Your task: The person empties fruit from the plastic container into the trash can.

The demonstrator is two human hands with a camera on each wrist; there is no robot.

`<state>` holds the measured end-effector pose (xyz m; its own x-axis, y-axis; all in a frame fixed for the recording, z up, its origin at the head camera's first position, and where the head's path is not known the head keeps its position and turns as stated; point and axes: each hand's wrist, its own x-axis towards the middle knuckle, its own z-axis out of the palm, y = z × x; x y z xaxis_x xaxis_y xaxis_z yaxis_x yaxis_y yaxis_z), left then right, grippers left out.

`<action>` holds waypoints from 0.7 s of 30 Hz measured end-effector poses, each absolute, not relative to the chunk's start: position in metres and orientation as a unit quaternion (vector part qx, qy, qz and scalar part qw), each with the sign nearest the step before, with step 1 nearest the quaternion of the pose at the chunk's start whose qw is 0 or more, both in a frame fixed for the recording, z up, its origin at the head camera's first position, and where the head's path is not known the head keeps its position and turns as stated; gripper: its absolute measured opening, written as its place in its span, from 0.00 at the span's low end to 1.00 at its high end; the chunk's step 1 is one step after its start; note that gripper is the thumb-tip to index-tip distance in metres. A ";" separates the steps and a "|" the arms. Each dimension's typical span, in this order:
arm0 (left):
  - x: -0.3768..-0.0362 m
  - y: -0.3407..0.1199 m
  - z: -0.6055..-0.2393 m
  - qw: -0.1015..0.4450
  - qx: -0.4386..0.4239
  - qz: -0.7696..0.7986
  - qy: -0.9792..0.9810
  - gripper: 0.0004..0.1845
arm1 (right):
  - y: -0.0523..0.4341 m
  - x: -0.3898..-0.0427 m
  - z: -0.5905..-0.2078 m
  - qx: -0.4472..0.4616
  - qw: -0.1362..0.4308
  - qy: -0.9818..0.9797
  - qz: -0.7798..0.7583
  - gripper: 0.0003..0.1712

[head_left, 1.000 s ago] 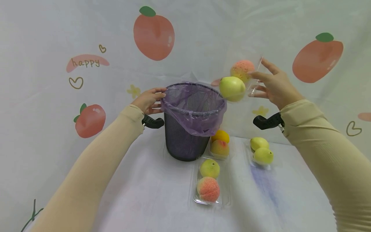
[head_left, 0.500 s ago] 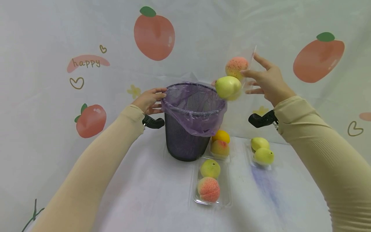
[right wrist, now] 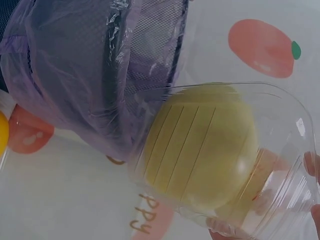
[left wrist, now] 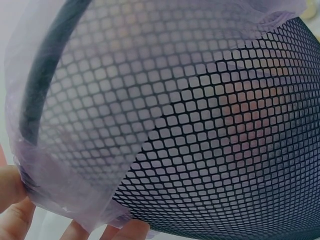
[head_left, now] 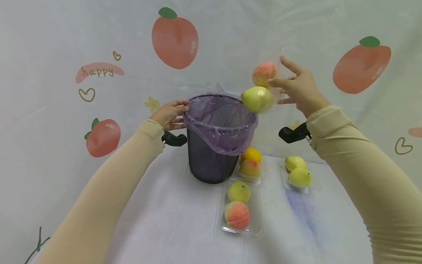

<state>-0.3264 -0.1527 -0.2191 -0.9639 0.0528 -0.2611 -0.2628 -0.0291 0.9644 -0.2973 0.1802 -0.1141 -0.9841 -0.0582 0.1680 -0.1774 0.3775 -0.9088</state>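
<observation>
My left hand (head_left: pixel 169 114) rests its fingers against the rim and outer side of a black mesh wastebasket (head_left: pixel 211 165). In the left wrist view the fingertips (left wrist: pixel 131 230) touch the basket and its liner. A thin purple bag (head_left: pixel 227 141) lines the basket and hangs over the rim. Up at the right, my right hand (head_left: pixel 301 90) holds a tilted clear plastic box (right wrist: pixel 295 115) by its edges. Inside the box are a yellow-green pear-like fruit (head_left: pixel 255 99) and a pinkish peach (head_left: pixel 265 73). The box is just beside and above the basket's right rim.
A clear tray (head_left: pixel 257 220) in front holds a yellow-green fruit (head_left: pixel 239 192) and a peach (head_left: pixel 237 215). Behind it, another holds an orange (head_left: pixel 252 155) and a peach (head_left: pixel 250 168). Two yellow-green fruits (head_left: pixel 299 178) sit at right. A printed cloth (head_left: pixel 230 36) hangs behind.
My right hand has moved left and slightly up with the plastic box, bringing the fruit closer to the basket's rim. My left hand and the basket have stayed still.
</observation>
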 end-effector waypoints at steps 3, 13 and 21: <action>-0.326 -0.153 -0.219 0.111 -0.078 0.714 0.687 0.24 | 0.177 -0.298 -0.114 0.074 0.062 -0.839 0.535 0.46; -0.326 -0.153 -0.220 0.115 -0.076 0.717 0.683 0.23 | 0.170 -0.299 -0.118 0.087 0.089 -0.876 0.465 0.45; -0.326 -0.153 -0.220 0.111 -0.079 0.714 0.687 0.23 | 0.164 -0.301 -0.119 0.088 0.092 -0.890 0.437 0.43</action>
<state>-0.3264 -0.1534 -0.2195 -0.9632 0.0498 -0.2643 -0.2660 -0.0325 0.9634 -0.3005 0.1640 -0.1187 -0.9675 -0.0767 0.2409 -0.2375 0.6025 -0.7620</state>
